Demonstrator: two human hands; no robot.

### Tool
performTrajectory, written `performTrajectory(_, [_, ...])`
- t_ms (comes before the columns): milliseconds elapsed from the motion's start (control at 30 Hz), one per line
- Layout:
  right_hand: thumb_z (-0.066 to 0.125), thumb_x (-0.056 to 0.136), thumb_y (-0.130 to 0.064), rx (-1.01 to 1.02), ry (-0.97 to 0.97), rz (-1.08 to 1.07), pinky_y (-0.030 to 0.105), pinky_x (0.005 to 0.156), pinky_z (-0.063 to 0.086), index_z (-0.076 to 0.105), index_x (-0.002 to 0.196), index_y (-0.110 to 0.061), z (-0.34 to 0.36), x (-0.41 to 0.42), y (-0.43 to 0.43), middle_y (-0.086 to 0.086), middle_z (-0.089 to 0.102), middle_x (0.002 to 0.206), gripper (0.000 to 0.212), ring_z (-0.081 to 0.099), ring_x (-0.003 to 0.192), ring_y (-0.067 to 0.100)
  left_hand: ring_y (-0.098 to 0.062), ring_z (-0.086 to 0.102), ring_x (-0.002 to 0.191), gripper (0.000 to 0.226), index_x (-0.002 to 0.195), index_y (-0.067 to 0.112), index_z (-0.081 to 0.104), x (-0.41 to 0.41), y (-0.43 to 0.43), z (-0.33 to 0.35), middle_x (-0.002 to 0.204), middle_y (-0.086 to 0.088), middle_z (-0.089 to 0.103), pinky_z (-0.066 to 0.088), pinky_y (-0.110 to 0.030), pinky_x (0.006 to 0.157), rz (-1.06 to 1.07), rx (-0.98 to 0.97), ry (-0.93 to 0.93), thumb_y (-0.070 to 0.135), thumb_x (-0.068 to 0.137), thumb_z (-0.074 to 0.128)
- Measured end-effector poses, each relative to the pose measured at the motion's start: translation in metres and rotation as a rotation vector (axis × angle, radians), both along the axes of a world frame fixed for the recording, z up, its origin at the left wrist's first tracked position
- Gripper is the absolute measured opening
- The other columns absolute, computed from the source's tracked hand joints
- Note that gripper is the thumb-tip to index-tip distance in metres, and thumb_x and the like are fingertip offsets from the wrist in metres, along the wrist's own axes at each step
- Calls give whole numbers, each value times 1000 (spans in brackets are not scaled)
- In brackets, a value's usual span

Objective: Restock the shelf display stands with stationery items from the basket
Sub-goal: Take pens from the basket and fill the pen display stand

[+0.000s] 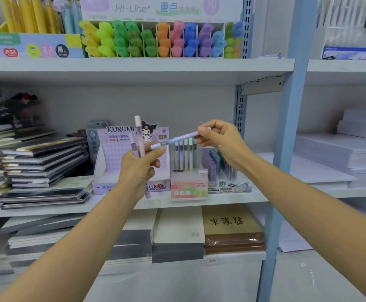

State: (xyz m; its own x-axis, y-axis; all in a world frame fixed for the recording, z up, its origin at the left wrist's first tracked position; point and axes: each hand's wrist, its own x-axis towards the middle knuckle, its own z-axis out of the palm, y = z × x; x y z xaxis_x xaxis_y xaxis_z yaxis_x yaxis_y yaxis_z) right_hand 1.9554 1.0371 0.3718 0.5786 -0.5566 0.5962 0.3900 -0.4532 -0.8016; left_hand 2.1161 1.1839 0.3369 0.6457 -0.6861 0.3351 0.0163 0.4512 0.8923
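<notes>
Restock barely begun, we judge: Kuromi stand (pixel 112 158) looks unfilled. Left hand (pixel 138 168) grips pink pens (pixel 138 129) upright before stand; right hand (pixel 219 140) pinches lilac pen (pixel 184 136) by stand's upper right corner. Basket outside our view.

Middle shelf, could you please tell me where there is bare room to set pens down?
The Kuromi stand shows a bare tray left of the left hand. A thin bare strip of shelf runs before the Fruit Soda stand. Crowded: notebook stacks fill the left, and the stands sit side by side.
</notes>
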Motion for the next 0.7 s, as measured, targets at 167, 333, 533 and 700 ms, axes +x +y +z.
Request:
performTrajectory(167, [71,83,-8,-62,232,81,29,78,59,65,93,-7,-14,-4,1,10,75,89,12,71,81,20,-4,51,43,12,90,14,69,-8,-4,2,62,2,63,27,-15,33,32,-108,202,15,81,77])
performTrajectory(333, [70,86,-13,-176,377,159,30,85,56,68,94,-8,-14,-4,8,12,74,96,10,70,91,24,-5,49,41,24,101,8,71,-15,-3,6,81,0,74,28,-15,33,21,-132,118,23,82,75])
performTrajectory(533, [53,98,-34,-238,217,-28,29,83,54,67,118,-19,0,4,16,-2,71,107,29,65,93,13,-8,41,36,21,98,7,73,-19,-6,5,49,8,56,30,-14,36,47,-21,-152,19,82,76])
performTrajectory(700, [65,91,-27,-290,239,8,22,82,53,72,102,-24,5,16,21,-6,73,98,14,67,96,11,-6,40,34,10,92,12,73,-26,-10,6,43,9,54,34,-15,37,-44,21,-280,16,83,75])
